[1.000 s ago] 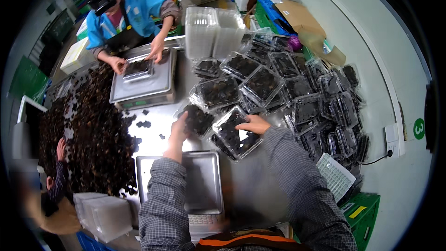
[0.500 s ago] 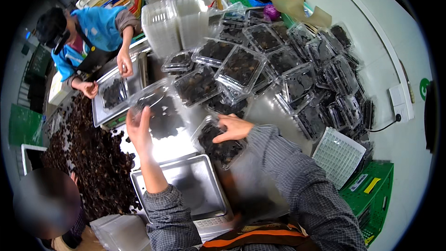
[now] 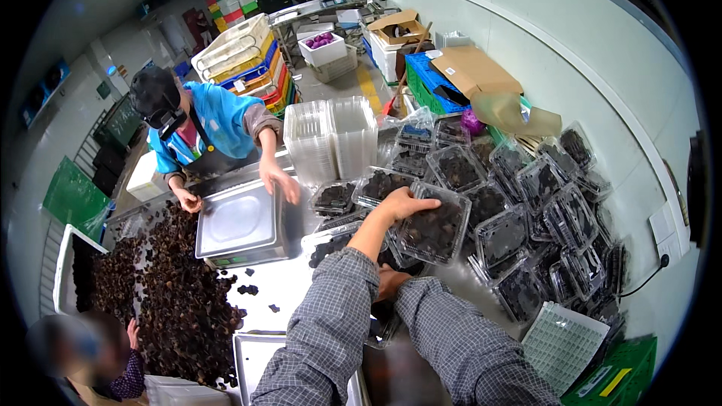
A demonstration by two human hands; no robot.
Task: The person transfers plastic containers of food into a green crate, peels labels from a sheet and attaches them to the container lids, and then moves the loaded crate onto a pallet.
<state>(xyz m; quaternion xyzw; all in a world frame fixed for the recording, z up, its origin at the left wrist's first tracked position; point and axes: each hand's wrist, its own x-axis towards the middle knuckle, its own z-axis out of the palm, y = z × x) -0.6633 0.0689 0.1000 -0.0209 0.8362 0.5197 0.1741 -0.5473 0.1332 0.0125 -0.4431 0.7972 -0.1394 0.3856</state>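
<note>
My left hand (image 3: 407,205) reaches out to the pile, thumb and fingers gripping the edge of a clear plastic clamshell box (image 3: 432,229) filled with dark, crinkled pieces that look like wood ear mushrooms. This box lies over other filled boxes. Beneath my left forearm, my right hand (image 3: 391,283) shows only in part; its fingers are hidden behind the left sleeve. Just below that hand, part of another clear box (image 3: 382,328) is visible between my sleeves. A metal tray (image 3: 256,353) lies partly under my left arm.
Many filled clamshells (image 3: 504,237) pile up at right beside a white grid tray (image 3: 564,347). Stacked clear containers (image 3: 331,139) stand farther back. A co-worker (image 3: 218,124) leans over a scale (image 3: 239,218); loose dark pieces (image 3: 184,293) cover the left. Another person (image 3: 124,365) sits lower left.
My left hand has moved right, from a clear empty container to a filled box on the pile. My right hand has gone under my left forearm. The co-worker's scale no longer holds a box.
</note>
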